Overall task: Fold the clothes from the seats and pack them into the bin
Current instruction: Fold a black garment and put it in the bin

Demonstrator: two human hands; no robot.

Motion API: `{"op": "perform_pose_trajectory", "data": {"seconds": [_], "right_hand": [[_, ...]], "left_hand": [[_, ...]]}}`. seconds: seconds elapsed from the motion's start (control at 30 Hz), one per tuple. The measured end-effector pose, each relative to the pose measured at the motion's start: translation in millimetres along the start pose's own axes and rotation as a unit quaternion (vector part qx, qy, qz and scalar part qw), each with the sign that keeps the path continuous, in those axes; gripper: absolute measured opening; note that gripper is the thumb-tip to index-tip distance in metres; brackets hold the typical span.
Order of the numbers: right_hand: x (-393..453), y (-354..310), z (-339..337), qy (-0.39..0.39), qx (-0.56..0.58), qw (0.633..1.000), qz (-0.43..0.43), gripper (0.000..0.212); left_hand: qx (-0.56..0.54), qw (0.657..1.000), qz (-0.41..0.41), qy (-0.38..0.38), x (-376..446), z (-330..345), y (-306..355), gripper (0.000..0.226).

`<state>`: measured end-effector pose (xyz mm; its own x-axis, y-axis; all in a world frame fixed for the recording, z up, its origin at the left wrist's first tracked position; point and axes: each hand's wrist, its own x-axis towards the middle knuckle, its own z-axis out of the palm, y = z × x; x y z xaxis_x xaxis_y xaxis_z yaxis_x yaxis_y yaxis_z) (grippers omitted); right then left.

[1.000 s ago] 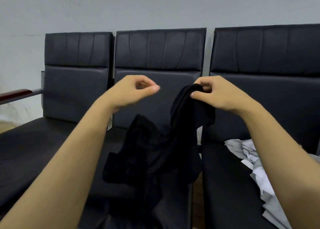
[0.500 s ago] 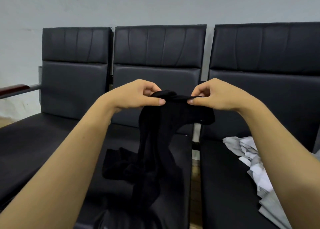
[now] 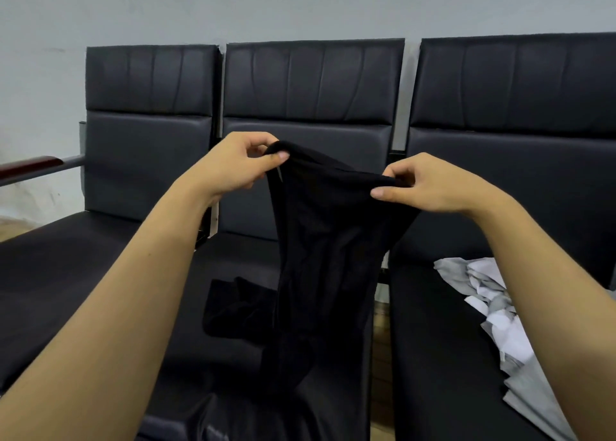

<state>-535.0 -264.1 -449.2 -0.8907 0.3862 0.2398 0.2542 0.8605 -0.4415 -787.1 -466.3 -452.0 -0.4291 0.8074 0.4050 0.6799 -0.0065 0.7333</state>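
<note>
both hands hold a black garment up in front of the middle seat of a row of three dark padded seats. the left hand pinches one end of the garment's top edge, thumb on the near side and curled fingers behind, with the fabric bunched between them. the right hand pinches the other end of the same edge, its thumb lying along the near face and the fingers curled over the top. the edge runs between the two hands, slightly higher on the left, sagging a little in the middle.

below the hands the garment hangs in a narrowing drape; its lower part reaches the middle seat, where a fold of it lies bunched to the left of the hanging part. the bottom end trails off toward the front edge of the seat and out of view.

on the right seat lies a crumpled grey and white garment, partly hidden behind the right forearm. the left seat has a wooden-topped armrest at its far side.
</note>
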Motion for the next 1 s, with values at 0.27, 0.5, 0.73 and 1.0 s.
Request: {"op": "perform_pose_trajectory", "data": {"seconds": [0.27, 0.5, 0.73, 1.0], "right_hand": [[-10, 21, -6, -0.032, 0.034, 0.999, 0.006, 0.014], [-11, 26, -9, 0.016, 0.015, 1.000, -0.021, 0.023], [-8, 18, -13, 0.192, -0.017, 0.981, -0.034, 0.025], [-8, 7, -10, 0.318, -0.019, 0.948, -0.031, 0.019]], "left_hand": [[0.008, 0.999, -0.039, -0.031, -12, -39, -28, 0.013], [0.137, 0.983, -0.038, -0.117, -21, -50, -33, 0.011], [0.120, 0.989, 0.061, 0.065, -13, -53, -34, 0.008], [0.160, 0.970, -0.004, 0.181, -9, -42, -5, 0.020]]}}
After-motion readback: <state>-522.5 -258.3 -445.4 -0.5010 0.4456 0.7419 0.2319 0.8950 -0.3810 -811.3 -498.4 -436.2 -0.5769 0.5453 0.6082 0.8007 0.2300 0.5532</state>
